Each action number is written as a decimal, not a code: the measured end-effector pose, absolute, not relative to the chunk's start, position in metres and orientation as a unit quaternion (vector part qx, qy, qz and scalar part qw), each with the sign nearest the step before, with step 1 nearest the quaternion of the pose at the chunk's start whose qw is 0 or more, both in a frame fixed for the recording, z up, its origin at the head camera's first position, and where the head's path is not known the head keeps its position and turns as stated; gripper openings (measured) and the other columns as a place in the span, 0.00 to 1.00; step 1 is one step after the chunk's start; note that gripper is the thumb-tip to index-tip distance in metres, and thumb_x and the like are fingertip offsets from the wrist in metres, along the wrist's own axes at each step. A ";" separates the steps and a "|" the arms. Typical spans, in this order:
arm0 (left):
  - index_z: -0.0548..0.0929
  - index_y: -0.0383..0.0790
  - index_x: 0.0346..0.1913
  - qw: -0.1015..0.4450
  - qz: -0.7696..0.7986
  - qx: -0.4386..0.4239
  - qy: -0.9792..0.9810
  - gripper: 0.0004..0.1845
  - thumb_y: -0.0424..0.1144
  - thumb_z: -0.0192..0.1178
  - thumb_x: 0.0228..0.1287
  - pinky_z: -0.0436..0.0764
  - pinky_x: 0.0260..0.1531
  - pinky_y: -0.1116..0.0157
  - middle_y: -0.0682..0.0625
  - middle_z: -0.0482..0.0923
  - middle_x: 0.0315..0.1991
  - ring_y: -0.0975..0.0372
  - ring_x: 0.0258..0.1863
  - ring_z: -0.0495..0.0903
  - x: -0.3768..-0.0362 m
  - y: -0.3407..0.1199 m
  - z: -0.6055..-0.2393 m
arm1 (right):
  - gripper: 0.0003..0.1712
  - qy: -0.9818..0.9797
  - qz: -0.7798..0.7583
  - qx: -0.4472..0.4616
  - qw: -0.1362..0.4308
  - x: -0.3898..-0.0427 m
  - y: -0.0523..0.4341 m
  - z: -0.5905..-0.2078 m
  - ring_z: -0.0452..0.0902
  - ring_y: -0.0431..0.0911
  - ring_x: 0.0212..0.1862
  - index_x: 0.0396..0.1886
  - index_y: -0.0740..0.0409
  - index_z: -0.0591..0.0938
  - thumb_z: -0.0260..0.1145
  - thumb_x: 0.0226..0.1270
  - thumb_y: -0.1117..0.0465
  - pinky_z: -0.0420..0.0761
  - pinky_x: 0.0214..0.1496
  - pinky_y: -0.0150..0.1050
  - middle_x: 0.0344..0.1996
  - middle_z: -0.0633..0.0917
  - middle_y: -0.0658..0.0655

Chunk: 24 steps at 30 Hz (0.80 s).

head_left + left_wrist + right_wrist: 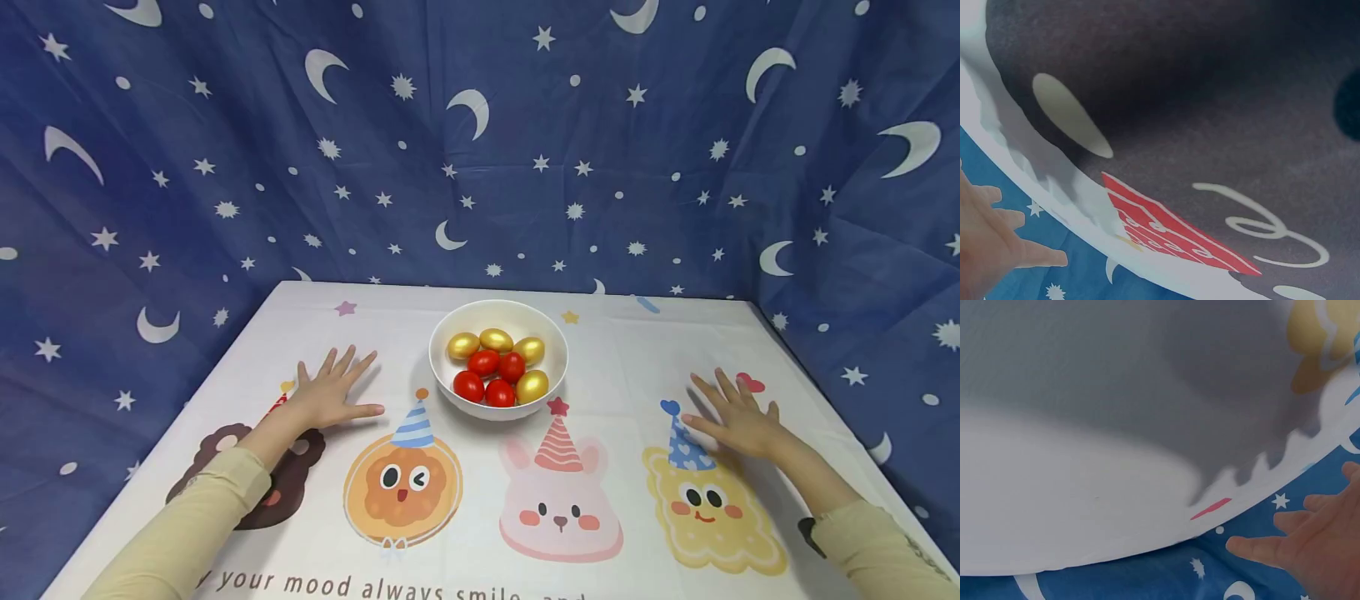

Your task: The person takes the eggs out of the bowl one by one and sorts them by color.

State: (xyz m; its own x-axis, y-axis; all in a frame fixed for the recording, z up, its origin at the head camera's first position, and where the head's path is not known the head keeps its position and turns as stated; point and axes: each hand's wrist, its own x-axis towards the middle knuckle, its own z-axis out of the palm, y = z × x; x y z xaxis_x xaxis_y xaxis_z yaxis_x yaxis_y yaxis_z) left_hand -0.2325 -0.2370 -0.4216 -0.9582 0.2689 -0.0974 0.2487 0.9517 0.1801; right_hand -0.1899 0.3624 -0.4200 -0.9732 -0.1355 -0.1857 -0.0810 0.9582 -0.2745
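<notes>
A white bowl [498, 310] stands near the middle of the table and holds several shiny gold eggs [463, 345] and several red eggs [483, 362]. To its left is my left hand [330, 398], fingers spread and straight, holding nothing. My right hand [738, 421] is on the far side of the bowl, to the right, likewise spread and holding nothing. Both hands are apart from the bowl. In the left wrist view the left hand [991, 240] shows at the lower left edge; in the right wrist view the right hand [1316, 544] shows at the lower right.
A white tablecloth [480, 492] printed with cartoon faces and party hats covers the table. Behind it and along both sides hangs a dark blue curtain [480, 167] with white moons and stars. Lettering runs along the near part of the cloth.
</notes>
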 end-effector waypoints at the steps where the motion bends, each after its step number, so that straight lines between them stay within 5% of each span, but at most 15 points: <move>1: 0.50 0.51 0.74 0.061 0.083 0.131 0.986 0.52 0.72 0.56 0.51 0.37 0.60 0.22 0.34 0.43 0.74 0.35 0.71 0.41 -0.232 -0.237 -0.422 | 0.51 0.984 -0.134 -0.056 0.102 -0.189 0.363 -0.421 0.28 0.78 0.67 0.74 0.56 0.46 0.50 0.63 0.31 0.31 0.54 0.87 0.70 0.40 0.76; 24: 0.53 0.52 0.74 0.026 0.086 0.158 0.983 0.51 0.73 0.56 0.51 0.50 0.61 0.24 0.36 0.48 0.74 0.36 0.71 0.48 -0.241 -0.238 -0.417 | 0.46 0.988 -0.116 -0.091 0.057 -0.196 0.356 -0.414 0.46 0.81 0.64 0.71 0.58 0.56 0.55 0.63 0.35 0.48 0.56 0.86 0.68 0.54 0.78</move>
State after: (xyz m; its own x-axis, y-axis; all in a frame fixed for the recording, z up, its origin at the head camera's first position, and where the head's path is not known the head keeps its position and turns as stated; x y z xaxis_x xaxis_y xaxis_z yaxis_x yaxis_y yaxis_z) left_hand -0.2406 -0.2382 -0.4174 -0.9487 0.3154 -0.0231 0.3065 0.9350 0.1781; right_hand -0.1964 0.3564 -0.4139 -0.9772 -0.1921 -0.0910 -0.1658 0.9568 -0.2387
